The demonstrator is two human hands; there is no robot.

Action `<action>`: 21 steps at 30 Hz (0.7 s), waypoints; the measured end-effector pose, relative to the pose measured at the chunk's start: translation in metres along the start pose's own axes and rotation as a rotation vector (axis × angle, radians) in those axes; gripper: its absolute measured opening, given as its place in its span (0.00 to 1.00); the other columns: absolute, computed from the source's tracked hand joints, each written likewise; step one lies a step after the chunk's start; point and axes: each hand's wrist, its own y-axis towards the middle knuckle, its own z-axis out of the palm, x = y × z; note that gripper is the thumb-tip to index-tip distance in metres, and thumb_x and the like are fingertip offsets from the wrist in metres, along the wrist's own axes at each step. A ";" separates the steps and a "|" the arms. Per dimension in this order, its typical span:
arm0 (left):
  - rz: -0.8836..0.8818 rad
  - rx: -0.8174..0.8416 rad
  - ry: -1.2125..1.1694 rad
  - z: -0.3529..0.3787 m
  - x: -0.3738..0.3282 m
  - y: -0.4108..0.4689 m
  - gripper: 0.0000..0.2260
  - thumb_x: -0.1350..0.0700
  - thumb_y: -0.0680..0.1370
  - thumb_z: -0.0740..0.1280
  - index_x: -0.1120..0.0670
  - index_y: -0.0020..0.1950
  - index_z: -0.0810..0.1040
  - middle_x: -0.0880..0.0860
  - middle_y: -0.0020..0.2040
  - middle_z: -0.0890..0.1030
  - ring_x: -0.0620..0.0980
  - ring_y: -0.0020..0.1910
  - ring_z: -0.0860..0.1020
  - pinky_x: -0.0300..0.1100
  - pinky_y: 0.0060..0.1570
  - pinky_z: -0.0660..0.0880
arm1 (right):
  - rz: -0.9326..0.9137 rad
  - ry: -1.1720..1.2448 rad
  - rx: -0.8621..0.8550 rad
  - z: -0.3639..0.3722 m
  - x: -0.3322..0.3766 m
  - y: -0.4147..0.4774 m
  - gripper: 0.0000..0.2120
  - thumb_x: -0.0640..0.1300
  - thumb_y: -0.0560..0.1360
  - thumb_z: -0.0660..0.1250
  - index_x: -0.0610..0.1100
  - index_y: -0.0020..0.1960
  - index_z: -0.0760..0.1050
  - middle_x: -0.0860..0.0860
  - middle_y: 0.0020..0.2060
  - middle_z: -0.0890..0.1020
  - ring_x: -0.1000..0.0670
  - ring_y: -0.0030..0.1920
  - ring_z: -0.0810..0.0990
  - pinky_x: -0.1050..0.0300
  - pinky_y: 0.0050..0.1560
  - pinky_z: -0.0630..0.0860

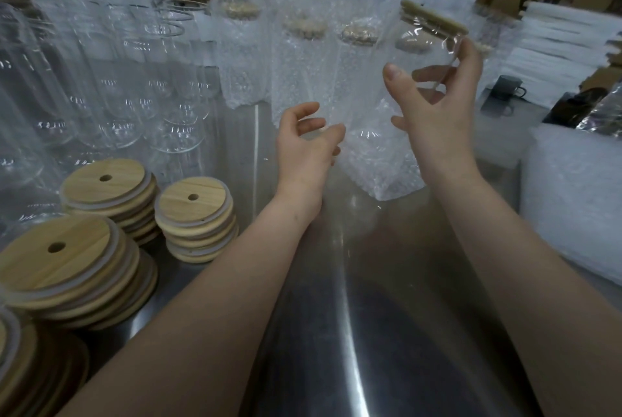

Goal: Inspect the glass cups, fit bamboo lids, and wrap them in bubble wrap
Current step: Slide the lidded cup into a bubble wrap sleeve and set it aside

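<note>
A: Above the table [370,282], where's the glass cup [415,56]?
B: Gripped by the right hand [437,114], tilted, lid [434,18] up-right, base toward the bubble-wrap bag [373,164]; left hand [308,144] nearer that, grip unclear

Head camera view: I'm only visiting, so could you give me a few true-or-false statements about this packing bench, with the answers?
1. The right hand holds a glass cup with a bamboo lid fitted. True.
2. The stacked bamboo lids are solid, without holes. False: the top lid of each fully visible stack has a round hole.
3. Bubble-wrapped cups stand at the back of the table. True.
4. The bare glass cups stand at the right. False: they stand at the left, behind the lid stacks.
</note>
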 end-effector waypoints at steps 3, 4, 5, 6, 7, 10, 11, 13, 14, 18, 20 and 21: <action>-0.054 0.033 0.048 0.002 0.001 -0.004 0.18 0.62 0.76 0.67 0.49 0.62 0.70 0.49 0.49 0.75 0.44 0.34 0.77 0.34 0.34 0.74 | 0.021 0.021 -0.033 0.000 -0.002 0.001 0.38 0.61 0.70 0.72 0.55 0.72 0.57 0.50 0.56 0.73 0.56 0.51 0.80 0.44 0.54 0.81; -0.062 0.046 0.062 0.004 0.001 -0.005 0.19 0.63 0.75 0.67 0.50 0.63 0.69 0.49 0.49 0.75 0.44 0.34 0.77 0.35 0.35 0.74 | 0.028 0.023 -0.045 0.001 -0.003 0.001 0.38 0.61 0.70 0.72 0.55 0.72 0.57 0.51 0.55 0.73 0.57 0.50 0.79 0.44 0.55 0.81; -0.062 0.061 0.083 0.005 0.002 -0.006 0.21 0.64 0.75 0.67 0.50 0.64 0.68 0.51 0.50 0.75 0.45 0.35 0.77 0.36 0.36 0.75 | 0.034 0.027 -0.055 0.001 -0.003 0.001 0.37 0.61 0.70 0.72 0.55 0.72 0.57 0.52 0.55 0.72 0.58 0.50 0.79 0.44 0.55 0.81; -0.055 0.074 0.106 0.006 0.003 -0.007 0.22 0.65 0.74 0.68 0.50 0.65 0.67 0.52 0.52 0.75 0.45 0.36 0.78 0.38 0.38 0.76 | 0.040 0.033 -0.063 0.002 -0.004 0.001 0.36 0.60 0.71 0.72 0.56 0.70 0.56 0.52 0.54 0.72 0.57 0.50 0.78 0.44 0.55 0.80; -0.043 0.082 0.132 0.007 0.003 -0.008 0.25 0.66 0.73 0.68 0.49 0.66 0.66 0.53 0.53 0.74 0.45 0.38 0.78 0.39 0.41 0.77 | 0.045 0.041 -0.068 0.003 -0.004 0.001 0.35 0.60 0.71 0.72 0.57 0.69 0.55 0.53 0.54 0.71 0.56 0.51 0.78 0.44 0.56 0.80; -0.014 0.095 0.194 0.010 0.004 -0.009 0.32 0.68 0.70 0.70 0.47 0.69 0.64 0.49 0.52 0.71 0.46 0.45 0.76 0.44 0.49 0.78 | 0.051 0.044 -0.077 0.004 -0.003 0.000 0.37 0.59 0.72 0.72 0.55 0.71 0.54 0.53 0.53 0.70 0.54 0.52 0.77 0.43 0.56 0.80; -0.016 0.103 0.199 0.010 0.004 -0.009 0.33 0.68 0.70 0.70 0.47 0.69 0.63 0.49 0.52 0.71 0.46 0.45 0.76 0.43 0.49 0.78 | 0.050 0.039 -0.079 0.005 -0.003 -0.001 0.38 0.59 0.72 0.72 0.53 0.72 0.54 0.53 0.54 0.70 0.53 0.53 0.77 0.43 0.56 0.80; -0.033 0.116 0.191 0.010 0.004 -0.008 0.35 0.69 0.70 0.70 0.46 0.70 0.62 0.49 0.52 0.70 0.46 0.46 0.76 0.42 0.49 0.78 | 0.042 0.028 -0.081 0.005 -0.002 -0.002 0.39 0.59 0.72 0.73 0.51 0.73 0.54 0.51 0.54 0.70 0.51 0.54 0.77 0.43 0.56 0.80; -0.041 0.115 0.177 0.009 0.003 -0.008 0.35 0.69 0.70 0.69 0.46 0.71 0.62 0.49 0.53 0.71 0.46 0.47 0.76 0.42 0.49 0.78 | 0.035 0.021 -0.080 0.005 -0.001 -0.003 0.38 0.59 0.72 0.73 0.51 0.72 0.54 0.50 0.55 0.71 0.50 0.54 0.77 0.43 0.55 0.80; -0.076 0.073 0.055 0.009 0.001 -0.009 0.29 0.72 0.72 0.66 0.50 0.68 0.65 0.54 0.54 0.73 0.47 0.42 0.77 0.38 0.42 0.78 | -0.014 -0.020 -0.064 0.002 0.002 -0.005 0.37 0.57 0.71 0.74 0.51 0.70 0.57 0.45 0.58 0.72 0.46 0.57 0.77 0.43 0.54 0.79; -0.104 0.042 -0.030 0.008 0.000 -0.009 0.25 0.73 0.73 0.64 0.52 0.65 0.67 0.57 0.54 0.73 0.47 0.39 0.76 0.37 0.40 0.78 | -0.030 -0.042 -0.059 0.001 0.003 -0.004 0.37 0.57 0.71 0.74 0.50 0.70 0.57 0.44 0.59 0.72 0.45 0.56 0.78 0.44 0.54 0.79; -0.117 0.032 -0.071 0.007 -0.001 -0.008 0.24 0.73 0.73 0.64 0.54 0.64 0.68 0.58 0.54 0.73 0.47 0.37 0.76 0.38 0.39 0.78 | -0.035 -0.047 -0.057 0.001 0.003 -0.004 0.37 0.57 0.71 0.74 0.51 0.70 0.57 0.44 0.60 0.72 0.45 0.56 0.78 0.44 0.54 0.79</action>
